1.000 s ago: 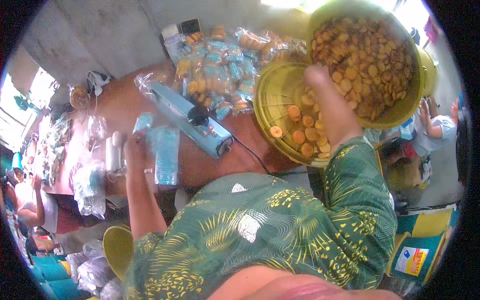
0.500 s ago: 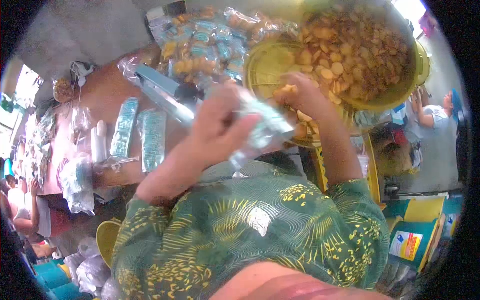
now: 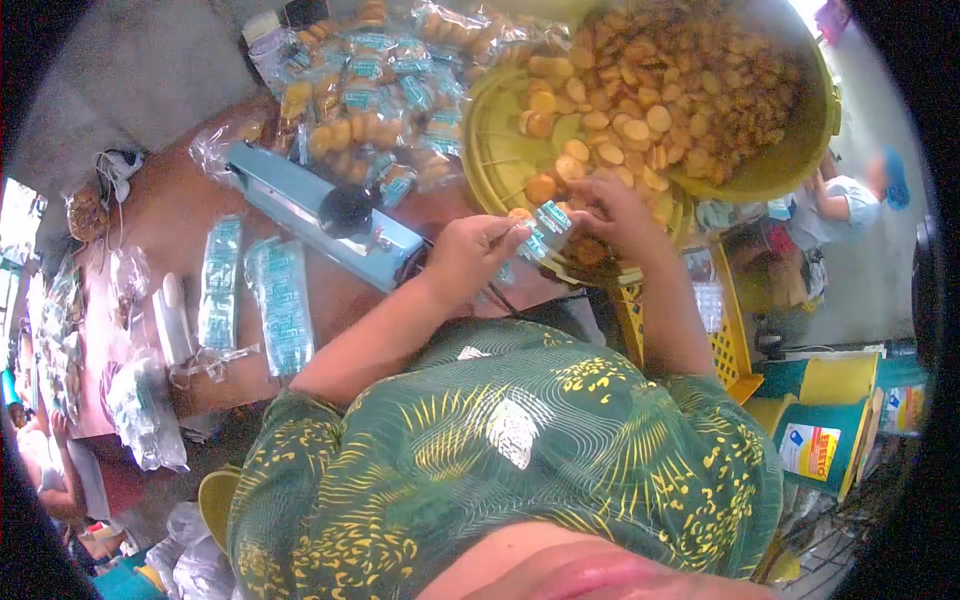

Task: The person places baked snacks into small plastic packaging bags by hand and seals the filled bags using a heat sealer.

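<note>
My left hand pinches a small clear bag with teal print in front of my body, near the edge of the green lid. Close on its right, my right hand has its fingers closed at the bag's other side, over the lid. A round biscuit shows at the bag, beside my left fingertips. Loose round biscuits lie on the lid and fill the tilted green tub. Left of my left hand is a blue sealing device with a black knob.
Filled biscuit packets are piled behind the sealer. Two stacks of printed bags lie on the reddish table. A yellow crate stands below the tub. Co-workers are at the far left and at the right.
My left hand has brought a printed bag from the left to the lid's edge. My right hand has moved from the biscuits towards the bag, and both hands now meet at it.
</note>
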{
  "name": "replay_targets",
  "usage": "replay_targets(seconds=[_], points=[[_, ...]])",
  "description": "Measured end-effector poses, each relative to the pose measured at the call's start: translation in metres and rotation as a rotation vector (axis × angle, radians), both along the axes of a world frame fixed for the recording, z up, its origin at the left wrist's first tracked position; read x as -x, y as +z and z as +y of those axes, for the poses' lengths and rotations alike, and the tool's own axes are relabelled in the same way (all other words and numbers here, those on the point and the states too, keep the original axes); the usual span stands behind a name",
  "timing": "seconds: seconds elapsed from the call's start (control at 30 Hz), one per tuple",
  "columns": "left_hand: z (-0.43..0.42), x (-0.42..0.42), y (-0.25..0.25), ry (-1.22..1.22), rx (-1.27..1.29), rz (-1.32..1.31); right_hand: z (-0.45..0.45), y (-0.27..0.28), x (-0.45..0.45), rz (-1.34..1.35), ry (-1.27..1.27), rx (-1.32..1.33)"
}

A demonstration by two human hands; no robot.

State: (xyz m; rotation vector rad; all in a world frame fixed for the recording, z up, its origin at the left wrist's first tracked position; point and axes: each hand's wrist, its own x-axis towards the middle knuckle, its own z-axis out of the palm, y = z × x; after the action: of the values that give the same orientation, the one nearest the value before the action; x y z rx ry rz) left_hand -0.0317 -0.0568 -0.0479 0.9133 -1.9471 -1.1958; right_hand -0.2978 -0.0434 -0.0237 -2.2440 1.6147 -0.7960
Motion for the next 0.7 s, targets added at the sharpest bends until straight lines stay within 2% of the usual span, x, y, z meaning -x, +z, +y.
replay_targets(seconds=[0.1, 0.2, 0.3, 0.4, 0.5, 0.6, 0.7], points=[[-0.002, 0.000, 0.004, 0.015, 0.106, -0.052, -0.003, 0.002, -0.002, -0.002, -0.071, -0.165], [-0.003, 0.001, 0.003, 0.006, 0.074, -0.036, -0.008, 0.017, -0.020, 0.139, -0.172, -0.209], [0.000, -0.002, 0.014, -0.007, 0.087, -0.128, -0.008, 0.013, -0.031, 0.126, -0.249, -0.199], [0.000, -0.002, 0.010, -0.004, 0.078, -0.106, -0.012, 0.011, -0.018, -0.046, -0.101, -0.238], [-0.002, -0.001, 0.000, -0.003, 0.133, -0.069, -0.008, 0.017, 0.005, -0.413, -0.163, -0.234], [-0.002, 0.000, -0.002, 0.009, 0.187, -0.045, -0.001, 0.032, 0.016, -0.425, -0.020, -0.188], [0.002, -0.001, 0.005, -0.017, 0.204, -0.114, 0.000, 0.040, 0.000, -0.158, 0.167, -0.245]])
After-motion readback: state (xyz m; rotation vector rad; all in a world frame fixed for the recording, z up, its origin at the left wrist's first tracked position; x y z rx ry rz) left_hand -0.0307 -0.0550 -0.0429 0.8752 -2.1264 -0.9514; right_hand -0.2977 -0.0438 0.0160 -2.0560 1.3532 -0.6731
